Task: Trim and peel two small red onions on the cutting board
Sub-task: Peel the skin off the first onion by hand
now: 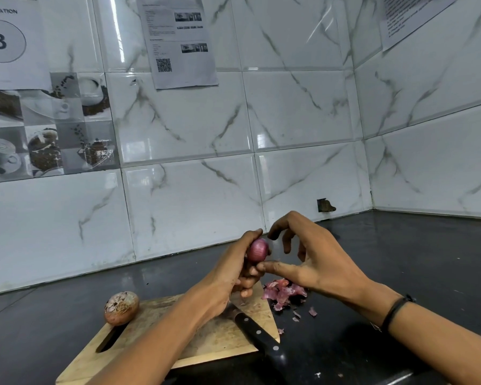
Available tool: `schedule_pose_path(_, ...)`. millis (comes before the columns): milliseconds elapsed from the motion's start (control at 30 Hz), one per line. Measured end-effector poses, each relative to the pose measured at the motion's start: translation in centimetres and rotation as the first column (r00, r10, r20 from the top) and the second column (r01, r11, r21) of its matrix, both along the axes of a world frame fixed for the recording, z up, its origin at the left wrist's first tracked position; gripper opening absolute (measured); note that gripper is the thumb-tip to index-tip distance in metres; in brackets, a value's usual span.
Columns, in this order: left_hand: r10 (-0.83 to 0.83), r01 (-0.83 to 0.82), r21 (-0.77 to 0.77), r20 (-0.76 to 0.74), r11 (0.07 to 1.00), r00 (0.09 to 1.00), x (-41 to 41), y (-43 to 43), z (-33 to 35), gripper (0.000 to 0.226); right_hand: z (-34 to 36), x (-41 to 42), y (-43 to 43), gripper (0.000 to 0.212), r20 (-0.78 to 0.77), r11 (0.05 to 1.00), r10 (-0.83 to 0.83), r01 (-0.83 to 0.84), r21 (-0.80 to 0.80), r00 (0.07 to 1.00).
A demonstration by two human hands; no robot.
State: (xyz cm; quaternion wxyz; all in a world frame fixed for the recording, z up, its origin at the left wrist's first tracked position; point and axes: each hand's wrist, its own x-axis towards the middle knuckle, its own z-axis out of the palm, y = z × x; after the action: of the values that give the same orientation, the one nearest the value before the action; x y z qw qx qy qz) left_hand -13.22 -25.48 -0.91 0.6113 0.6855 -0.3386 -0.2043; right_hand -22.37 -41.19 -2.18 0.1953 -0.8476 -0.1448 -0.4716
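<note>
My left hand point(233, 269) grips a small peeled purple onion point(258, 250) above the far end of the wooden cutting board point(206, 340). My right hand point(314, 259) is at the onion, its thumb touching the onion's lower side and its index finger curled over the top. A second onion point(121, 307), still in its dry brown skin, sits on the board's left corner. A black-handled knife point(258, 336) lies on the board's right side, its blade partly hidden under my left wrist.
A heap of purple onion skins point(285, 294) lies on the dark counter point(400, 259) just right of the board, with a few scraps nearer me. White marble-look tiled walls close the counter at the back and right.
</note>
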Motion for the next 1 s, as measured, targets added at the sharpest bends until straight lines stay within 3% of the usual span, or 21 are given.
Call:
schedule_pose_path(133,-0.033,0.030,0.046,0.069,0.998,0.997,-0.3,0.1,0.0,0.062,0.0,0.0,0.2,0.059,-0.019,0.997,0.038,-0.037,0.065,0.999)
schedule_pose_path(367,-0.018,0.014,0.074,0.056,0.997,0.998,-0.6,-0.2,-0.2,0.067,0.0,0.0,0.6,0.060,-0.024,0.995,0.095,-0.094,0.040,0.995)
schedule_pose_path(700,-0.020,0.020,0.006,0.035,1.000,0.999,-0.7,-0.3,-0.3,0.049,0.1,-0.3,1.2,0.062,-0.013,0.992,0.115,-0.114,0.055,0.993)
schedule_pose_path(1000,-0.015,0.010,0.039,0.132,0.999,0.991,-0.8,-0.3,-0.3,0.055,0.0,-0.2,1.4,0.060,0.008,0.991,0.132,-0.132,0.014,0.991)
